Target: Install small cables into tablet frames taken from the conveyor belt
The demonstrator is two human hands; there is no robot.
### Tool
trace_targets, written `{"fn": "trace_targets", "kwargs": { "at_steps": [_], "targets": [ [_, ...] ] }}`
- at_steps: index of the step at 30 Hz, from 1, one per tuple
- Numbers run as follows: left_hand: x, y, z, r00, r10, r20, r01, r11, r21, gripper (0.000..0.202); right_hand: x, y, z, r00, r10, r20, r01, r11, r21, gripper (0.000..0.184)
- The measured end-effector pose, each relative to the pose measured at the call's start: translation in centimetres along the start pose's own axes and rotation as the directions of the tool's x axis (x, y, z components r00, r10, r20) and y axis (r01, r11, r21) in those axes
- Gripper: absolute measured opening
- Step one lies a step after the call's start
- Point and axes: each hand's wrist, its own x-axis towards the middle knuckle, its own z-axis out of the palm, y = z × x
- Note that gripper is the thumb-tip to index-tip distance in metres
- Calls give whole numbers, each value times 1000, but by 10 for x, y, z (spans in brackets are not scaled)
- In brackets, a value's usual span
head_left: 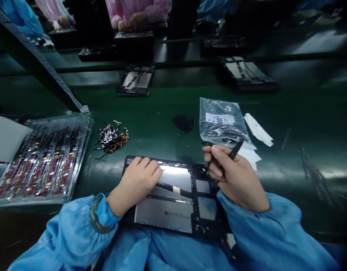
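An opened tablet chassis [173, 210], black frame with silver plates, lies at the near edge of the green belt. My left hand [136, 182] rests on its upper left part, fingers curled together and pressing down. My right hand [235, 177] hovers over the chassis's upper right corner, closed in a pen grip on black tweezers [232, 154] whose tips point down toward the frame. Both arms wear blue sleeves.
A clear tray [43, 162] of small red and gold parts sits at left, a pile of loose connectors [112, 138] beside it. A plastic bag [220, 122] and white paper strips [258, 130] lie behind the chassis. More chassis [136, 79] ride the belt; other people's hands [133, 20] work opposite.
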Motion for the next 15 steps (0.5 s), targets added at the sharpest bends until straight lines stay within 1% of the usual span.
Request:
{"fn": "trace_targets", "kwargs": {
  "at_steps": [4,6,7,9,11,12,15],
  "targets": [
    [7,6,-8,994,51,101,-54,998,24,17,0,2,-2,1000,22,4,-22,1000,5,32],
    [8,5,-11,987,56,152,-58,998,10,18,0,3,-3,1000,25,1,-25,1000,11,33],
    [8,3,-12,983,39,181,-37,999,-12,18,-1,3,-3,1000,19,-3,-19,1000,12,33],
    [4,-3,-11,970,-38,239,64,993,-103,15,-2,4,-5,1000,7,-13,-7,1000,11,33],
    [-3,-11,-10,956,-118,267,180,958,-224,13,-2,6,-7,1000,5,-19,-5,1000,6,32],
    [-6,-14,-8,953,-142,267,217,935,-279,13,-2,6,-8,1000,8,-21,-7,1000,2,32],
    [-12,-16,-6,959,-160,232,239,899,-367,17,-2,8,-9,1000,11,-21,-11,1000,-10,32]
  ]
}}
